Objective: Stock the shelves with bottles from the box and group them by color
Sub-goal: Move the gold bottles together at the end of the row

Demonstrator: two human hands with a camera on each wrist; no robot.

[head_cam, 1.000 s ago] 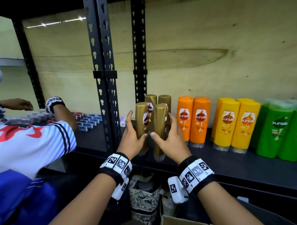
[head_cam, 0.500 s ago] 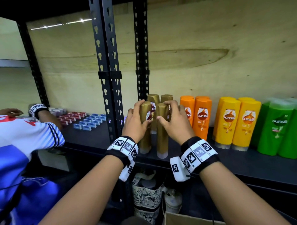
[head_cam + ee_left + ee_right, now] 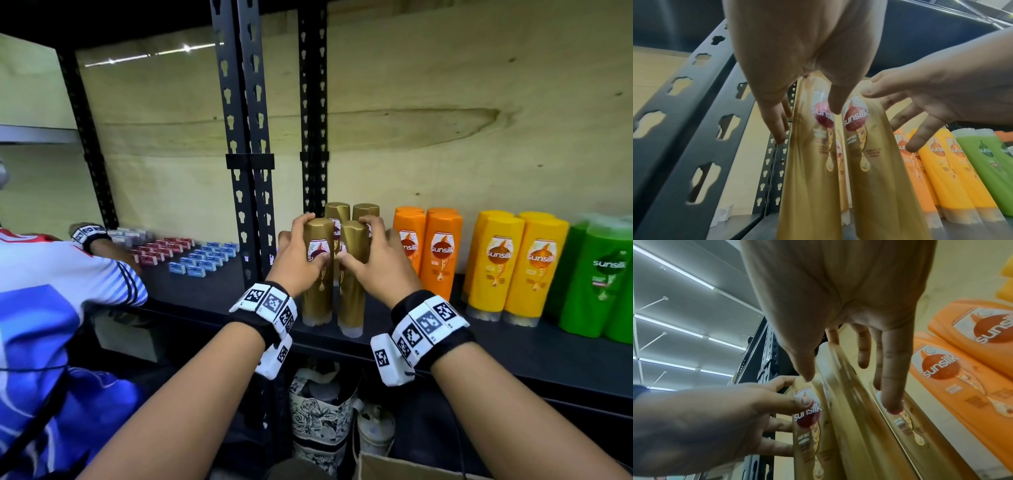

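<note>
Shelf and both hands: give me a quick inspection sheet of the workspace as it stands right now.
Surface: black shelf, bottles standing on it.
Job's things: four gold bottles upright in a two-by-two cluster; then orange bottles, yellow bottles and green bottles to the right, grouped by colour. Cardboard box corner below.
Clutter: small red and blue packs on the neighbouring shelf; patterned bag under the shelf.
Grippers: left hand grips the front-left gold bottle; right hand grips the front-right one.
Cables: thin black cord under the right forearm.
Surroundings: plywood back wall; second person at left.
</note>
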